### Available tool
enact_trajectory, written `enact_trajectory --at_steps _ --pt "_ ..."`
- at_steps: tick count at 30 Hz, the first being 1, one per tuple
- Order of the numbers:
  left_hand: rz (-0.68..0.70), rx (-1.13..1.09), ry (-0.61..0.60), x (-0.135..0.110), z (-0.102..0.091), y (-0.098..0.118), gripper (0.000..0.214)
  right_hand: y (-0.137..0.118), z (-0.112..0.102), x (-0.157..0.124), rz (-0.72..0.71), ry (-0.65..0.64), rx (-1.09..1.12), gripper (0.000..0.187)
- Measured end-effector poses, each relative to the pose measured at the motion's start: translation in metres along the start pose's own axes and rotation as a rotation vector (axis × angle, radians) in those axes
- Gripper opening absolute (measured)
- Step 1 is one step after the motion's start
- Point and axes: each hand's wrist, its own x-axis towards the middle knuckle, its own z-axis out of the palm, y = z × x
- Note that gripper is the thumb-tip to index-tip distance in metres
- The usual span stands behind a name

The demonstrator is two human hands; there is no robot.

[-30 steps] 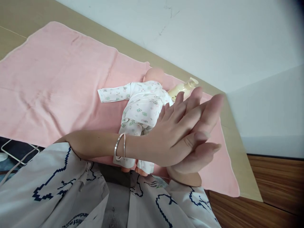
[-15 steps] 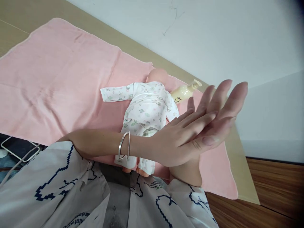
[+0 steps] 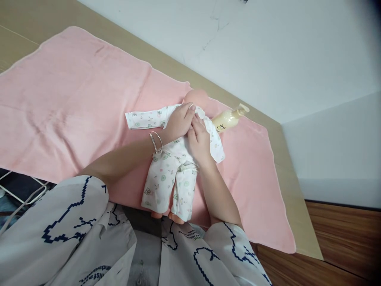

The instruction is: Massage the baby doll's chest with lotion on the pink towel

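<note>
A baby doll (image 3: 160, 182) in white printed pyjamas lies on a pink blanket (image 3: 89, 99), its feet towards me. Its bare head (image 3: 196, 96) shows smooth at the far end; whether the doll is face up or face down I cannot tell. My left hand (image 3: 179, 121), with silver bangles at the wrist, rests on the upper body near the collar, fingers stretched out. Close against it, my right hand (image 3: 200, 137) lies on the same part of the doll, fingers pointing up towards the neck. A yellow pump bottle (image 3: 228, 119) lies tilted at the doll's right-side shoulder.
The blanket covers much of a light wooden table (image 3: 288, 174). A white wall (image 3: 253, 51) runs along the far side. At the left edge sit a dark item with a white frame (image 3: 22, 186) and a cable. Brown wood (image 3: 342, 230) shows at lower right.
My hands were pressed together palm to palm in the air on the right. They have come apart and moved left and down onto the doll's upper body.
</note>
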Motion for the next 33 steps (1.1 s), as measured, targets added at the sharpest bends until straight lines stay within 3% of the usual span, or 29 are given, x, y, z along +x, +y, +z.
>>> enact_trajectory --at_steps 5,9,13,18,22,25,27,30,33 --pt "0.057 0.070 0.008 -0.010 0.002 -0.003 0.075 0.034 -0.007 0.012 0.016 -0.059 -0.108 0.051" --pt "0.035 0.115 0.012 -0.015 0.000 0.004 0.060 0.057 -0.003 0.017 0.170 0.004 -0.088 0.063" --pt "0.043 0.157 0.022 -0.015 -0.001 0.001 0.051 0.038 0.005 0.007 0.278 0.038 -0.161 0.068" --pt "0.034 0.106 0.035 -0.013 0.000 -0.007 0.051 0.007 0.001 0.000 0.083 -0.112 -0.259 0.058" --pt "0.040 0.080 0.026 -0.012 0.001 -0.007 0.059 0.034 -0.007 0.013 0.018 -0.132 -0.173 0.054" --pt "0.049 0.120 0.033 -0.014 0.001 -0.004 0.060 0.058 -0.009 0.019 0.106 -0.032 -0.120 0.063" --pt "0.051 0.138 0.040 -0.015 0.001 -0.002 0.056 0.059 -0.008 0.018 0.194 0.005 -0.145 0.068" --pt "0.061 0.150 0.048 -0.015 0.001 -0.004 0.050 0.035 -0.005 0.010 0.286 -0.010 -0.270 0.068" --pt "0.084 0.203 0.062 -0.014 0.003 -0.009 0.045 0.007 -0.002 0.001 0.254 -0.065 -0.384 0.062"
